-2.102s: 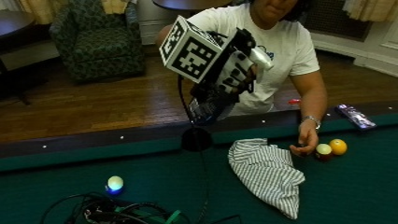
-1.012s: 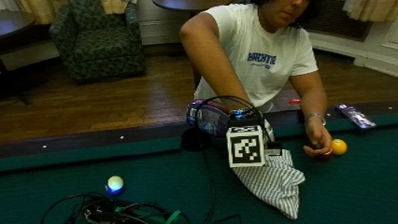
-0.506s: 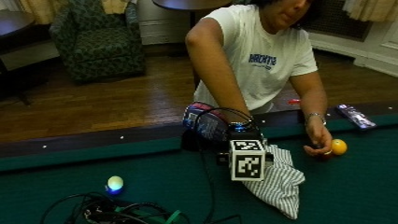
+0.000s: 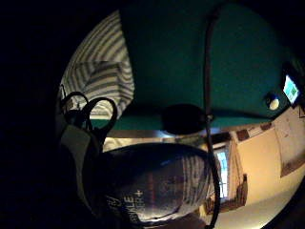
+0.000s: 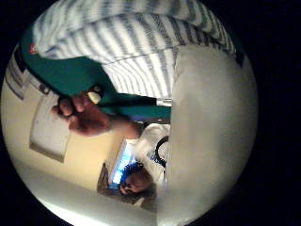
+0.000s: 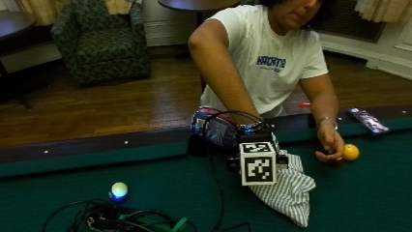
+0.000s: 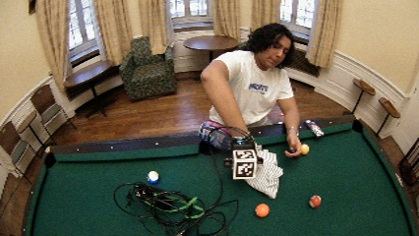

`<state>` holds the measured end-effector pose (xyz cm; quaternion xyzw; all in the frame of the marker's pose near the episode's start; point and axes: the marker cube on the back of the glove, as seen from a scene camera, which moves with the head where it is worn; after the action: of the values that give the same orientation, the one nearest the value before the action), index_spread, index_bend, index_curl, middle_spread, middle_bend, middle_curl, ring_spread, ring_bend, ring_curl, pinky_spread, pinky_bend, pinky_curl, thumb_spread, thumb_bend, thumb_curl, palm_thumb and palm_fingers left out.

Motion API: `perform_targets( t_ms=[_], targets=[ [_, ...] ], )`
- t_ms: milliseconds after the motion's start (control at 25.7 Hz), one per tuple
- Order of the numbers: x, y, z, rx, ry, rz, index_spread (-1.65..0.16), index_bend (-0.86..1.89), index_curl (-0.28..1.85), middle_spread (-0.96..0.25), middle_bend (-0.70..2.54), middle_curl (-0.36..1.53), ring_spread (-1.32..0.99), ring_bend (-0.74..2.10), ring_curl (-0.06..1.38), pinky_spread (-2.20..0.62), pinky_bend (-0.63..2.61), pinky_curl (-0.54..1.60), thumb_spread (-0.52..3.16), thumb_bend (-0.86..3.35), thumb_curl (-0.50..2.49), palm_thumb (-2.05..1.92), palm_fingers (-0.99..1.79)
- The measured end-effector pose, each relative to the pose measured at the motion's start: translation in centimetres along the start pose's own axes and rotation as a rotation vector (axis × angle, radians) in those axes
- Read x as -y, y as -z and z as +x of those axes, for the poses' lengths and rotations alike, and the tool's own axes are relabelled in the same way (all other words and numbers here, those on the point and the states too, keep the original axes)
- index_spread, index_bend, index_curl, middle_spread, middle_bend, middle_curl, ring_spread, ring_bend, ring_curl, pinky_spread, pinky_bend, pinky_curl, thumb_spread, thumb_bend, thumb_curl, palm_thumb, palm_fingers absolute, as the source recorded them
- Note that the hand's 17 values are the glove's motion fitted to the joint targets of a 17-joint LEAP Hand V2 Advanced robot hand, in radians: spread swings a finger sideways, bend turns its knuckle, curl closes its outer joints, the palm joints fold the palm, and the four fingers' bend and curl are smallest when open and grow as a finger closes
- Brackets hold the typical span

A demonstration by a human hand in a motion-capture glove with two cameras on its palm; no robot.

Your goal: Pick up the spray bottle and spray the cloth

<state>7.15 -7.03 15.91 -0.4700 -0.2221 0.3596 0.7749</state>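
Gloved right hand [image 6: 248, 137] wrapped around bottle [image 6: 215, 126], held on its side just above striped cloth [image 6: 286, 191] on green felt [image 6: 154, 179]. Bare hand [image 6: 330, 151] touching yellow ball [image 6: 350, 152].

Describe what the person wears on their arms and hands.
The right hand is in a black glove with straps and white plastic parts. The arm above it is bare below the short sleeve of a white T-shirt with dark blue lettering on the chest. The left hand is ungloved, with a silvery band on its wrist.
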Motion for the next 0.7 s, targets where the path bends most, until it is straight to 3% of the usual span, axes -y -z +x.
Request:
perform_targets(
  t_ms=[272, 467, 701],
  targets=[
    [-4.7, 4.9, -3.5, 0.108, 0.19, 0.113, -0.3, 0.36, 0.63, -0.22, 0.66, 0.57, -0.24, 0.75, 0.48, -0.32, 0.43, 0.41, 0.33, -0.03, 0.85, 0.91, 1.37],
    [-8.5, 8.4, -6.7, 0.237, 0.368, 0.32, -0.3, 0.36, 0.63, -0.22, 0.66, 0.57, -0.24, 0.75, 0.48, -0.32, 0.43, 0.42, 0.33, -0.02, 0.86, 0.91, 1.37],
    [-16.2, 11.4, -9.8, 0.349, 0.637, 0.462, -0.3, 0.35, 0.63, -0.22, 0.66, 0.57, -0.24, 0.75, 0.48, -0.32, 0.42, 0.41, 0.34, -0.03, 0.86, 0.91, 1.37]
  ],
)
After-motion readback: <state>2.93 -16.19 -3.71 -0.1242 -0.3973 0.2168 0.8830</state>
